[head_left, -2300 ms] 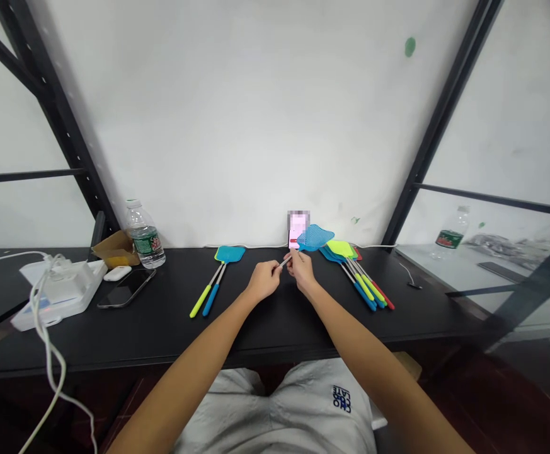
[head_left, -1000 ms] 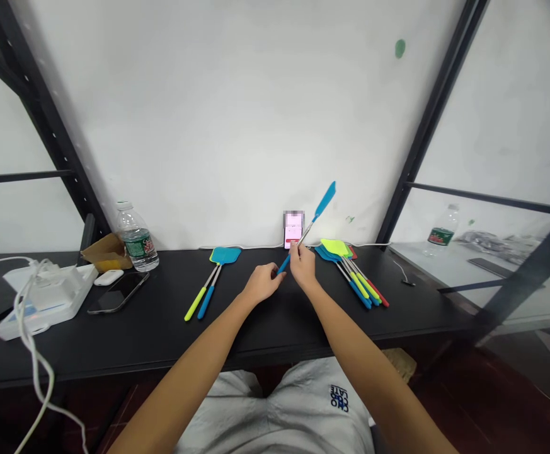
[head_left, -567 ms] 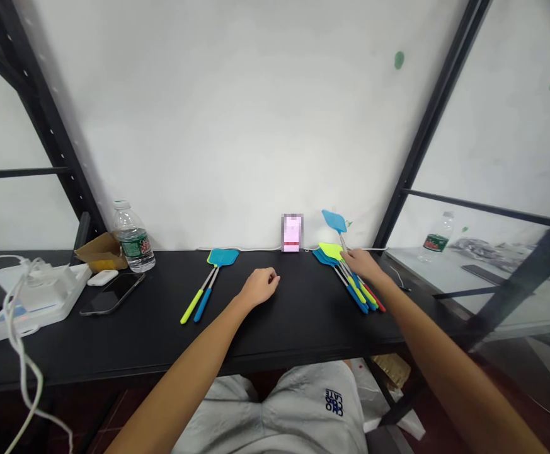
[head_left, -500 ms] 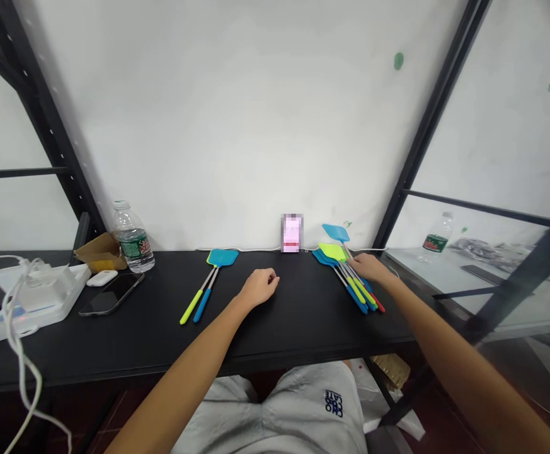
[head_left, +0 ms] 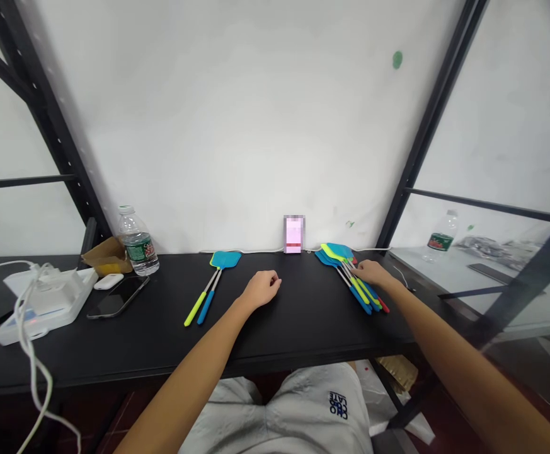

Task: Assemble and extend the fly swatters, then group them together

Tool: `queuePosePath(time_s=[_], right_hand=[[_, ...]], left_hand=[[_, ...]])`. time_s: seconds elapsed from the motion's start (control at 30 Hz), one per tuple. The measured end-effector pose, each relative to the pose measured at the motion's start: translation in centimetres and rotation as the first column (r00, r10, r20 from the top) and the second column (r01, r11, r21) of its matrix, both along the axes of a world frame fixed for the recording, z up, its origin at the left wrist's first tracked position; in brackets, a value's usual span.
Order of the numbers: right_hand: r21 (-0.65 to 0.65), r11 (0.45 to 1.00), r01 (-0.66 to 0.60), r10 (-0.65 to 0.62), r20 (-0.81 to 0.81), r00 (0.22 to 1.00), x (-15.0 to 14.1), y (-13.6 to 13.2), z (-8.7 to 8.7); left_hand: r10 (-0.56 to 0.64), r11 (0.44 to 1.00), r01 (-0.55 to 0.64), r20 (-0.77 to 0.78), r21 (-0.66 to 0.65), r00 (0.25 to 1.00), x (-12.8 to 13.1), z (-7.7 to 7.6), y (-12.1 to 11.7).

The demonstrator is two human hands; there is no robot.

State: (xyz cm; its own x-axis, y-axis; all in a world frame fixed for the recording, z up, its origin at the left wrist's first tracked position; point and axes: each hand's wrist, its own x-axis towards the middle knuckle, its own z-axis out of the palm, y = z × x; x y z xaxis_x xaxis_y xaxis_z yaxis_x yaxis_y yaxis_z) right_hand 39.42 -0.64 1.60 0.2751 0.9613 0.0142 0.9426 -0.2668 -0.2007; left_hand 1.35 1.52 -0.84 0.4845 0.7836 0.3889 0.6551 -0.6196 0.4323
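Fly swatters with flat square heads, metal shafts and coloured grips lie on the black table. My right hand [head_left: 372,273] is at the right-hand pile, its fingers closed around the shaft of a blue fly swatter [head_left: 339,251]. That swatter's head now rests flat against the pile. Under and beside it are a yellow-green fly swatter [head_left: 331,253], several blue ones and a red grip [head_left: 383,306]. My left hand [head_left: 261,288] rests on the table in a loose fist with nothing visible in it. Left of it, a blue fly swatter [head_left: 226,259] overlaps a yellow-green one [head_left: 195,309].
A phone with a lit screen [head_left: 294,234] leans on the wall at the back. On the left stand a water bottle [head_left: 140,246], a small cardboard box [head_left: 107,257], a dark phone [head_left: 118,297], a white case [head_left: 108,282] and a white power strip [head_left: 48,306] with cables.
My right hand has lowered the blue fly swatter from a raised tilt onto the right-hand pile. My left hand stays in place. The view has shifted slightly.
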Motion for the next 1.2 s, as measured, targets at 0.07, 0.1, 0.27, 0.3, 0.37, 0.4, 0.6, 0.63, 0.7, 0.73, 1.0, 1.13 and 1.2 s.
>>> queuePosePath(time_s=[0.07,0.1,0.27,0.3,0.37,0.4,0.6,0.63,0.7,0.73,1.0,1.13,1.2], right_hand=[[0.002,1.0,0.015,-0.015,0.005,1.0,-0.2,-0.3,0.5],[0.007,1.0,0.03,-0.03,0.01,0.999,-0.3,-0.6,0.8],[0.164,0.983,0.087,-0.108,0.124,0.986,-2.5,-1.3,2.3],[0.206,0.976,0.064,-0.098,0.157,0.983,-3.4,-1.2,2.5],[0.285,0.958,0.01,-0.072,0.207,0.976,-5.7,-0.9,2.9],[0.321,0.947,-0.007,-0.067,0.218,0.974,-7.2,-0.7,3.0],[0.346,0.909,-0.231,0.175,0.186,0.967,-18.5,1.5,0.7],[0.339,0.909,-0.243,0.198,0.161,0.967,-20.4,2.0,-0.1],[0.325,0.907,-0.267,0.239,0.122,0.963,-23.9,2.8,-1.6],[0.34,0.898,-0.279,0.254,0.119,0.96,-25.4,3.1,-2.3],[0.418,0.871,-0.26,0.297,-0.025,0.955,-28.2,3.6,-3.6],[0.404,0.901,-0.161,0.279,-0.253,0.926,-25.9,3.8,-3.4],[0.398,0.909,-0.127,0.273,-0.337,0.901,-25.1,4.0,-3.4]], left_hand=[[-0.001,1.0,0.001,-0.004,-0.003,1.0,0.0,0.1,0.0],[0.001,1.0,-0.001,-0.007,-0.005,1.0,0.0,0.1,0.0],[0.018,1.0,-0.019,-0.06,-0.014,0.998,0.1,0.3,-0.3],[0.041,0.999,-0.042,-0.085,-0.01,0.996,0.1,0.4,-0.4],[0.146,0.989,-0.142,-0.141,0.043,0.979,-0.1,0.8,-0.6],[0.225,0.973,-0.212,-0.161,0.09,0.961,-0.2,1.0,-0.6],[0.587,0.801,-0.541,-0.162,0.257,0.793,-1.9,1.6,-0.1],[0.624,0.775,-0.574,-0.169,0.266,0.763,-2.2,1.5,0.0],[0.698,0.712,-0.646,-0.178,0.276,0.694,-2.6,1.2,0.4],[0.731,0.68,-0.68,-0.18,0.276,0.658,-2.8,1.1,0.5],[0.804,0.594,-0.773,-0.19,0.222,0.563,-3.7,0.6,1.5],[0.798,0.6,-0.776,-0.214,0.193,0.564,-3.6,0.5,1.7],[0.791,0.607,-0.777,-0.227,0.167,0.569,-3.7,0.6,1.6]])
